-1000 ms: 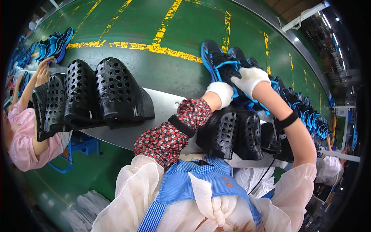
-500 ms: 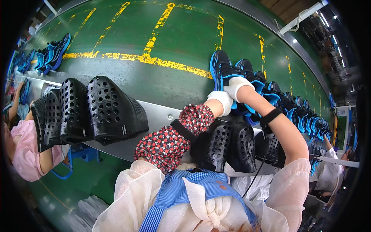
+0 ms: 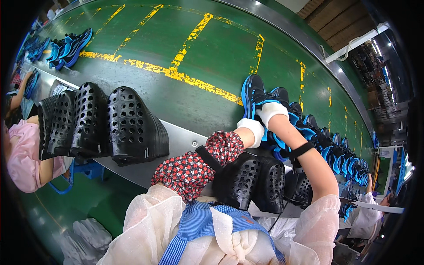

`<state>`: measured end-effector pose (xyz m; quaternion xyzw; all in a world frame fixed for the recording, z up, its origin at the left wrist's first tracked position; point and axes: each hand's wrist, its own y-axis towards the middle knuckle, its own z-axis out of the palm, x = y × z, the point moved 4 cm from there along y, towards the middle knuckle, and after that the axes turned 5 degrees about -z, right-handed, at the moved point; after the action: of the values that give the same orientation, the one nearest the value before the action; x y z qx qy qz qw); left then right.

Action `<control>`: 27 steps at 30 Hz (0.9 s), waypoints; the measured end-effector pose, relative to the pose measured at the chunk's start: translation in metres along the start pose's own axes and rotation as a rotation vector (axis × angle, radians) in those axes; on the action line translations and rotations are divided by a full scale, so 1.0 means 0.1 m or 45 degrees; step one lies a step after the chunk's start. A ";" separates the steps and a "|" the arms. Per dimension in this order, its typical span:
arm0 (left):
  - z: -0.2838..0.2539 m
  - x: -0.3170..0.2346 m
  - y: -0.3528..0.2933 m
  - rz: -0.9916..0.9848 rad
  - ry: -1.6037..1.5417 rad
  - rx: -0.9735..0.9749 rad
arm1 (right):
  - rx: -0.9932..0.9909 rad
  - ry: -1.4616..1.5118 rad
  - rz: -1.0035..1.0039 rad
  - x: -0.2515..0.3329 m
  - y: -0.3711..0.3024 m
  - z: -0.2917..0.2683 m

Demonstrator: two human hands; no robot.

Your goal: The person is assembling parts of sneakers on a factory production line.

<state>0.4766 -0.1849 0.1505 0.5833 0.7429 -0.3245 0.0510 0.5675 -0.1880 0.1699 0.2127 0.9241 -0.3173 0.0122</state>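
Note:
A black sneaker with a bright blue sole (image 3: 251, 92) stands at the near edge of the green belt, toe pointing away from me. My left hand (image 3: 253, 130), in a white glove, is closed at its heel end. My right hand (image 3: 272, 113), gloved too, is curled at the shoe's collar, close beside the left. Both sets of fingertips are mostly hidden. Just right of it is another black and blue sneaker (image 3: 280, 94), first of a long row. Black perforated shoe-shaped forms (image 3: 245, 179) stand below my forearms.
More perforated black forms (image 3: 130, 126) stand in a stack on the metal ledge (image 3: 183, 138) at left. The green belt (image 3: 145, 35) carries worn yellow lines. Further sneakers (image 3: 73, 48) sit at far left. A person in pink (image 3: 27, 154) is at left, another in white (image 3: 366, 221) at right.
The whole view has shifted a little, so the belt and sneakers sit lower in the picture. Both hands stay at the same sneaker, with little other visible movement.

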 end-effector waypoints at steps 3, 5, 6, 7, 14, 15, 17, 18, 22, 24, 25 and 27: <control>-0.01 -0.01 0.01 -0.011 0.036 0.042 | -0.141 -0.048 0.078 -0.04 -0.08 -0.09; -0.01 -0.04 0.02 -0.009 0.038 0.052 | -0.169 -0.010 0.076 -0.15 0.00 -0.01; -0.01 -0.05 0.01 -0.011 0.044 0.063 | -0.200 0.032 0.072 -0.15 0.01 -0.02; -0.03 -0.06 0.01 -0.009 0.044 0.071 | -0.187 0.066 0.103 -0.15 0.00 -0.06; -0.12 -0.22 -0.03 -0.062 0.171 0.066 | -0.299 0.138 -0.017 -0.26 -0.10 -0.06; -0.09 -0.19 -0.09 -0.084 0.124 0.033 | -0.263 0.172 -0.038 -0.17 -0.23 -0.14; -0.04 -0.07 -0.13 -0.125 0.044 -0.064 | -0.151 0.236 -0.066 0.03 -0.59 -0.48; -0.04 -0.03 -0.15 -0.133 0.008 -0.126 | -0.127 0.324 -0.040 0.10 -0.90 -0.66; -0.19 0.04 -0.33 -0.164 0.072 -0.153 | -0.301 0.359 -0.037 0.13 -1.86 -0.86; -0.27 0.11 -0.44 -0.243 0.134 -0.111 | -0.407 0.330 -0.104 0.09 -2.31 -0.71; -0.27 0.20 -0.48 -0.249 0.109 -0.153 | -0.500 0.282 -0.127 0.09 -2.54 -0.61; -0.27 0.32 -0.60 -0.292 0.060 -0.228 | -0.655 0.295 -0.179 0.12 -2.93 -0.33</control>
<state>0.4211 -0.1507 0.1822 0.4951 0.8317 -0.2468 0.0480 0.4431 -0.3715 0.3650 0.1729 0.9819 -0.0461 -0.0620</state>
